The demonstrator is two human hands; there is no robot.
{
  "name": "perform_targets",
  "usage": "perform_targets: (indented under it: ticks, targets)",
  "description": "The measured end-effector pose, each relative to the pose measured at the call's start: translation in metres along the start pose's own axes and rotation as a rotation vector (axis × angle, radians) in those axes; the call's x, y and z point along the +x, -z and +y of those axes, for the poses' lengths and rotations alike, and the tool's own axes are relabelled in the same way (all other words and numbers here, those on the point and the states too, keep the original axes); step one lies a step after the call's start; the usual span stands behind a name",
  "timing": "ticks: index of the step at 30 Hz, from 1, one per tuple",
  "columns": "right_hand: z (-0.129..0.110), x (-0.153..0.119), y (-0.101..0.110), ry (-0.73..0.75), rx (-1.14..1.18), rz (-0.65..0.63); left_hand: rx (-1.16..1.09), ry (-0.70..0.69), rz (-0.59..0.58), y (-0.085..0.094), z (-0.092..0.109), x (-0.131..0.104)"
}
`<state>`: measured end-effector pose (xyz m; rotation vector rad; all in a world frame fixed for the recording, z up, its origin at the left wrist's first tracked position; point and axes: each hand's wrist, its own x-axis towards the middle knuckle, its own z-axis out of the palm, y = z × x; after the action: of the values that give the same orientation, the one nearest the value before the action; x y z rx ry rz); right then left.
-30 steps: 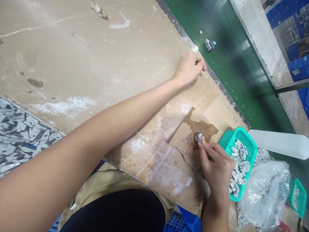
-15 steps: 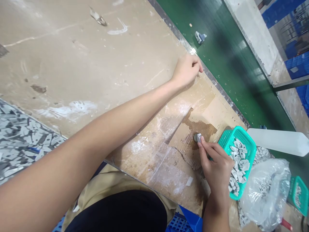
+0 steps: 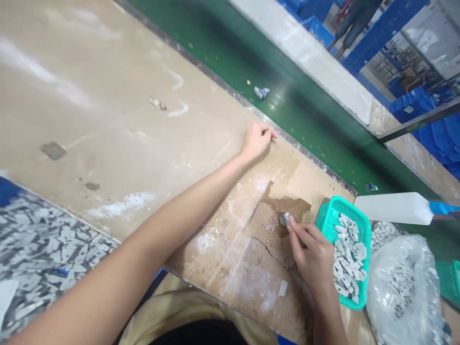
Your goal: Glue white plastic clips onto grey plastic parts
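My right hand (image 3: pixel 312 247) pinches a small light-grey plastic piece (image 3: pixel 287 217) between thumb and fingertips. The piece touches a dark round part (image 3: pixel 282 220) on a wet brown patch of cardboard (image 3: pixel 298 207). Stretched across the worktop, my left hand (image 3: pixel 258 140) rests near its far edge with the fingers curled closed. Whether anything is inside those fingers is hidden. Just right of my right hand stands a green plastic basket (image 3: pixel 367 239) holding several pale-grey pieces.
A white bottle with a blue tip (image 3: pixel 395 207) lies behind the basket. Beside it sits a clear plastic bag (image 3: pixel 402 287) of small parts. A heap of grey pieces (image 3: pixel 53 249) fills the left. Beyond the worktop runs a green strip (image 3: pixel 223 62) with a loose piece (image 3: pixel 261 92).
The camera view has tilted and shifted, so the bench appears lower and more of the background shows. Both hands keep nearly the same pose on the bench.
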<state>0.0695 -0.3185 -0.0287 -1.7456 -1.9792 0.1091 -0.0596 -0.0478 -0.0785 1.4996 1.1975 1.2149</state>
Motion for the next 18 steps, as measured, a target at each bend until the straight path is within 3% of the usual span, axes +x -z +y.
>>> perform_targets:
  ticks: [3,12,16,18]
  targets:
    - [0.003,-0.003,-0.004,0.031,-0.011,0.023,0.025,0.054,-0.029,0.002,0.003,-0.002]
    - [0.008,0.001,-0.010,0.151,0.017,0.146,0.077,0.046,-0.025,0.004,0.004,-0.006]
    - [0.030,-0.004,-0.022,0.335,0.035,0.184,0.110,0.057,-0.010,0.003,0.005,-0.009]
    - [0.044,-0.009,-0.036,0.357,0.045,0.186,0.138,0.051,-0.001,0.002,0.006,-0.009]
